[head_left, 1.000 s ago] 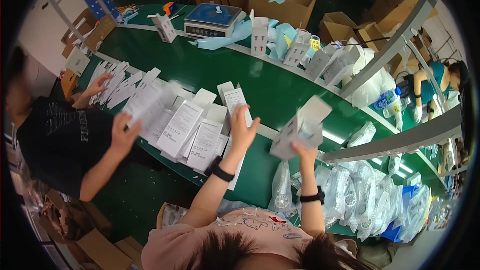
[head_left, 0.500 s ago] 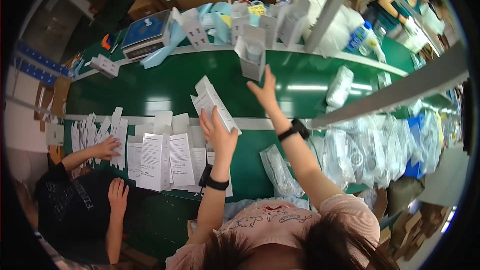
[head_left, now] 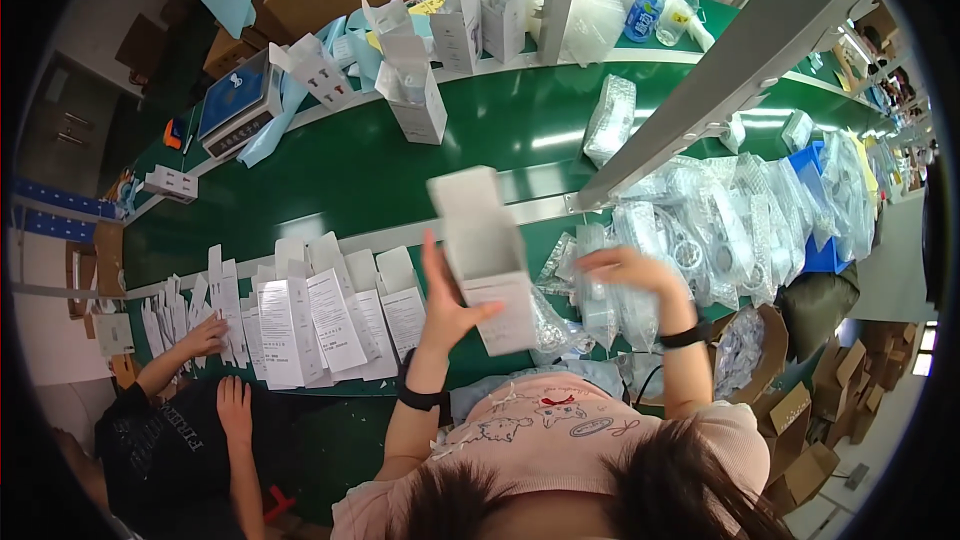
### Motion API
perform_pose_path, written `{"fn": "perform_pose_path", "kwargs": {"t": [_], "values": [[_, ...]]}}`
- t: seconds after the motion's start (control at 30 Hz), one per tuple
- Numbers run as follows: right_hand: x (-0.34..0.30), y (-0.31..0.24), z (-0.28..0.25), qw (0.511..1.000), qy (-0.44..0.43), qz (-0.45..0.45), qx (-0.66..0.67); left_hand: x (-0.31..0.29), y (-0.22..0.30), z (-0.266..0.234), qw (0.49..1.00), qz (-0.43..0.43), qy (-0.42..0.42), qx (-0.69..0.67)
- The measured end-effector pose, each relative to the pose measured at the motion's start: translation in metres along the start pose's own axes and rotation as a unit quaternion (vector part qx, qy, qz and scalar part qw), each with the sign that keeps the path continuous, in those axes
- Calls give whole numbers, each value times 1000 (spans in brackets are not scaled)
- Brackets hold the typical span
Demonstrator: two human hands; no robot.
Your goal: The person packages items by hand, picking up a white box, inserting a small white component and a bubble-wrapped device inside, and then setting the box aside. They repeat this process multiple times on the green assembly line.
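Note:
My left hand (head_left: pixel 446 302) grips a white carton (head_left: pixel 500 312), with the thumb across its front and the fingers behind. The carton stands upright in front of my chest, its top flap raised and its inside visible. Over the pile on the right, my right hand (head_left: pixel 640 270) has its fingers stretched out and apart, slightly blurred. Just beneath those fingers lies a clear bubble-wrap pouch (head_left: pixel 598 302); whether they touch it I cannot tell. More bubble-wrapped items (head_left: pixel 715 230) are heaped to the right, their contents hard to make out.
Flat white cartons (head_left: pixel 325 310) line the bench to my left, where a co-worker's hand (head_left: pixel 205 335) rests. An open carton (head_left: pixel 415 105) stands across the green bench. A grey metal post (head_left: pixel 720 80) slants in front, right of centre. Bottles (head_left: pixel 647 10) stand at the back.
My left hand has brought the carton nearer, upright with its open top showing. My right hand has left the standing carton and moved right, over the bubble-wrapped pile. The view has shifted right.

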State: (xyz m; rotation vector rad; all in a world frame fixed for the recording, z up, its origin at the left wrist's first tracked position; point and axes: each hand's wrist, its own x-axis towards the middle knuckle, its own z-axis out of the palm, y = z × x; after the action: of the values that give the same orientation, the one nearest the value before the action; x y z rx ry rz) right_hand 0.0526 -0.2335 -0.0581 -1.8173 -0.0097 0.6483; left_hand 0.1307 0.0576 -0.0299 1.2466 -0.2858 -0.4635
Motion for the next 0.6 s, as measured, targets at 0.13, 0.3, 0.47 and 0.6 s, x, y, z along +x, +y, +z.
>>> {"fn": "perform_pose_path", "kwargs": {"t": [0.13, 0.3, 0.47, 0.6], "values": [[-1, 37, -130, 897, 402, 140, -118, 22, 11, -22, 980, 87, 61, 167], [124, 45, -186, 757, 329, 65, -560, 32, -24, -28, 867, 89, 79, 485], [189, 122, -196, 831, 508, 192, -122, 42, -37, -10, 863, 121, 76, 484], [139, 114, -179, 776, 613, 39, 146, 31, -42, -24, 848, 134, 162, 487]]}}
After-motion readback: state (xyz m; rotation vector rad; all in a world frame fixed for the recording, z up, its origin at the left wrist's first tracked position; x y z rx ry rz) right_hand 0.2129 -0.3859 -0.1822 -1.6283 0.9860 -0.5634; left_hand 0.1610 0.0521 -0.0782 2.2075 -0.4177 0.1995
